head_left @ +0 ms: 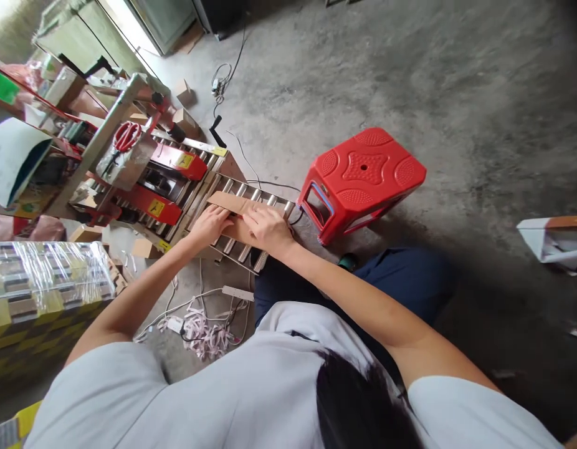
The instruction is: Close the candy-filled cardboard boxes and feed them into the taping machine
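Nearest: pale shirt (242,386), dark trousers (410,274), drawn up close to roller conveyor (245,252), prob. for short reach. Just beyond, on the rollers: brown cardboard (230,202), under both hands. L hand (209,226): fingers close together, bent over its L part. R hand (270,229): fingers lightly bent, laid over its R part. Pinching or merely pressing: can't tell, undersides hidden. Two-handed contact prob. to steady cardboard vs. rolling. Long axis approx. lengthwise w/ conveyor, across rollers; L end toward red-and-metal machine (174,215); outline partly covered, exact axis uncertain. To R, near conveyor: red stool (363,168), upright on floor, prob. handy as seat. Farther L, on machine: red-handled scissors (127,136) in metal holder, prob. for quick access. Farther still, on floor: loose cord (217,87).
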Demonstrator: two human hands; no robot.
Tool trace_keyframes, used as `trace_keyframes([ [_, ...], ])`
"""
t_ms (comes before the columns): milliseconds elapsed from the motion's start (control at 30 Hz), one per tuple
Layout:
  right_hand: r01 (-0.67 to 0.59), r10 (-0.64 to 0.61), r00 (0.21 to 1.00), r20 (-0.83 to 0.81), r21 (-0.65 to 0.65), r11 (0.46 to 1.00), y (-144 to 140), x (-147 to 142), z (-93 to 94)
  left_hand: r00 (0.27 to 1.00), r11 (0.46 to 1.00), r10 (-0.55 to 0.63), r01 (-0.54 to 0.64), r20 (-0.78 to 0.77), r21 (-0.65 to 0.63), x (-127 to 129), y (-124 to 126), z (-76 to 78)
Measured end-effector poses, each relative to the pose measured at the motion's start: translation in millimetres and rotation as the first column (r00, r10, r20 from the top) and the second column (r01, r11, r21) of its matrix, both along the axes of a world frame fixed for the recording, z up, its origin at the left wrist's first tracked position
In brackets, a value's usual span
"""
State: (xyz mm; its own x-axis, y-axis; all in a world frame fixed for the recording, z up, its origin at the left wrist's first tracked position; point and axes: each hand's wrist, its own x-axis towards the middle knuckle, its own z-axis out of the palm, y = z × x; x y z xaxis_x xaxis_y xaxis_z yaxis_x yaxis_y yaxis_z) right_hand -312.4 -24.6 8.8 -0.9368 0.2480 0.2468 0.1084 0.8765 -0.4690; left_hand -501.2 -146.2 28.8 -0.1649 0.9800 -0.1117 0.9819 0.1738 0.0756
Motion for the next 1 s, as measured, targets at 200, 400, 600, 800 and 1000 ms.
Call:
trace_keyframes([
  [200, 0.012, -0.014, 0.997, -0.070, -0.036, 0.999, 1.4, 0.1, -13.4, 0.993, 0.972, 0.059, -0.033, -0.101, 0.234, 25.1, -19.5, 10.7],
  [400, -0.014, 0.005, 0.995, -0.101, -0.087, 0.996, 9.2, -0.9, -20.7, 0.965, 0.966, -0.257, 0.254, 0.060, 0.052, 18.0, 24.1, 10.0],
  [600, 0.210, -0.259, 0.938, -0.232, -0.214, 0.954, -6.0, 28.9, -30.1, 0.902, 0.899, -0.419, 0.428, 0.101, -0.090, -2.1, 56.7, 4.7],
  [800, 0.167, -0.235, 0.965, -0.117, -0.415, 0.894, -13.5, 68.6, -74.5, 0.950, 0.942, -0.298, 0.308, 0.087, -0.135, -104.5, 27.4, 20.9],
  [1000, 0.342, -0.254, 0.939, 0.232, -0.562, 0.753, 7.8, 121.9, -131.5, 0.993, 0.970, 0.034, -0.059, -0.110, -0.235, -174.8, -25.8, 72.9],
])
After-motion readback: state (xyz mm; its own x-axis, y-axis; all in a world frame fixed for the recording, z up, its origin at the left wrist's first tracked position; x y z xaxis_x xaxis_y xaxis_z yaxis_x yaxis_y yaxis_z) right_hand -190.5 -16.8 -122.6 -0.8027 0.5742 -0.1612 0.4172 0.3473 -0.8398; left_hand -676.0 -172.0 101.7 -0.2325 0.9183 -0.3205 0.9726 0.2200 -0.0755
